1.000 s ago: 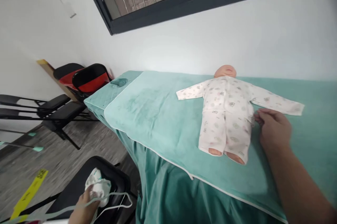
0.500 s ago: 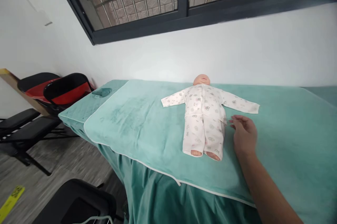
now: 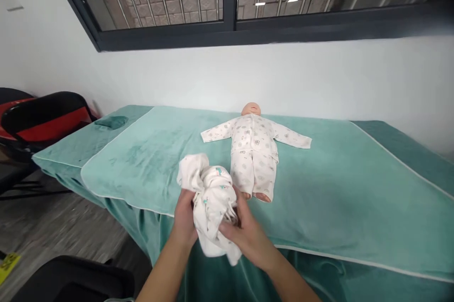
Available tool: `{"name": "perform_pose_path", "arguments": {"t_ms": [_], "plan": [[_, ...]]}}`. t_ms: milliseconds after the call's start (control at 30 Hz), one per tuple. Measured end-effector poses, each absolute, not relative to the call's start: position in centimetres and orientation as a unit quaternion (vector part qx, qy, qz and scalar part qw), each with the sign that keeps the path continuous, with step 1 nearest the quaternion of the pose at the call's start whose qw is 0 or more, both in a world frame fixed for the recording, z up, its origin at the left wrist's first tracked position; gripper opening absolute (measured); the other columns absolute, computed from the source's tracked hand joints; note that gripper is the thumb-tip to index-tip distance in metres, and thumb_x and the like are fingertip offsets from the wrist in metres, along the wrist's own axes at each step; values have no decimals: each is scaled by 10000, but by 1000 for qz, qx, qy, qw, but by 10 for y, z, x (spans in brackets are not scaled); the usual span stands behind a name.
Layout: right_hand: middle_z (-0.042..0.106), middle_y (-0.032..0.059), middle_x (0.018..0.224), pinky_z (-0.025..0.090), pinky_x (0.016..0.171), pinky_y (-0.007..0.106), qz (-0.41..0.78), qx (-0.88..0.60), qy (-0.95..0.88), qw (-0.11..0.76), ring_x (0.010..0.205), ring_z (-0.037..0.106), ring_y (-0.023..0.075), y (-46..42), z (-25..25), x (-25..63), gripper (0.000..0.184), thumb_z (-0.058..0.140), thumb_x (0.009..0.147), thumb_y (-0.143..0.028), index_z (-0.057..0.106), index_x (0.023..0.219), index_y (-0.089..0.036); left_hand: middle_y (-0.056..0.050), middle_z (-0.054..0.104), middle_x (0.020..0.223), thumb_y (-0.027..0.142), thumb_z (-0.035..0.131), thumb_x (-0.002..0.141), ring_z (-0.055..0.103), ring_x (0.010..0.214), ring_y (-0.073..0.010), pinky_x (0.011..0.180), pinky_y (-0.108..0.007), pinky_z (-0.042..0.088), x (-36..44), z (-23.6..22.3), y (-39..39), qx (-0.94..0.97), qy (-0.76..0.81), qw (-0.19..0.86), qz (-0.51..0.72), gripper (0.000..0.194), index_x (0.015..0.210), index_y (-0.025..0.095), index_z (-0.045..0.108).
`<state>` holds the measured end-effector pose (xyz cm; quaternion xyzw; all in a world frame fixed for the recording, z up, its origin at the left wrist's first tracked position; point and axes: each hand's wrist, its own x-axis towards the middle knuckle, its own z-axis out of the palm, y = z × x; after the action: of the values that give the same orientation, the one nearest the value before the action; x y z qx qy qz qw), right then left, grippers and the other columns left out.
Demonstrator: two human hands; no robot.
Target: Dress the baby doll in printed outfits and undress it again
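A crumpled bundle of white baby clothing (image 3: 214, 202) with small green and pink prints hangs over the bed's front edge. My left hand (image 3: 185, 214) grips its left side, and my right hand (image 3: 244, 231) holds the right side with the thumb across the front. The folds hide most fingers and the garment's exact shape. Beyond it, a baby doll (image 3: 251, 109) lies on its back, its head by the wall, dressed in a white printed top (image 3: 252, 132) and matching trousers (image 3: 254, 169). Both sleeves stretch out sideways, and the feet show at the trouser cuffs.
A teal velvet cover (image 3: 336, 188) with white piping lies over the bed, which has a face hole (image 3: 111, 122) at its left end. Folding chairs (image 3: 49, 117) stand at left, and a black seat (image 3: 74, 280) is at lower left. The barred window (image 3: 232, 32) is above.
The bundle of white baby clothing has come into view, held in both hands. My right hand has left the doll's side, and my left hand has appeared. The view has shifted right.
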<state>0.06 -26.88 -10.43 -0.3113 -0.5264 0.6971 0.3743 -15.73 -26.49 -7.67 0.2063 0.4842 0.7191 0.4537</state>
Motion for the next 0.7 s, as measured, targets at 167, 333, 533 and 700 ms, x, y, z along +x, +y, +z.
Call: {"name": "perform_pose_path", "arguments": {"t_ms": [167,333,533,700], "plan": [[620,37,1327,434,1059,487,624,-428,-491,432,1246,557,310,-235,-87,-24,830,821,689,-434,431,1415,-330,20,706,869,317,768,714,679,792,-171,749,-269,526,-156,-61,-239,201,430,535,699,407,1085,203,645],[612,12,1333,432,1060,448,565,-418,-470,534,1236,558,283,-191,-68,-32,715,751,753,-448,464,1400,-346,-54,711,1107,418,756,782,691,964,-219,860,-330,530,-161,-67,-231,234,418,550,684,574,1290,234,560],[660,1,1241,444,1053,442,514,-364,-530,567,1195,581,266,-158,-53,-24,521,732,748,-328,595,1251,-309,-81,722,1096,283,844,665,689,964,-255,837,-349,538,-178,-64,-217,248,396,552,690,623,1233,206,600],[686,25,1215,501,977,451,530,-359,-452,621,1143,623,281,-149,-43,1,512,760,737,-359,605,1221,-286,-27,715,895,236,848,629,652,793,-149,715,-231,498,-196,-67,-210,267,407,539,687,393,985,168,694]]}}
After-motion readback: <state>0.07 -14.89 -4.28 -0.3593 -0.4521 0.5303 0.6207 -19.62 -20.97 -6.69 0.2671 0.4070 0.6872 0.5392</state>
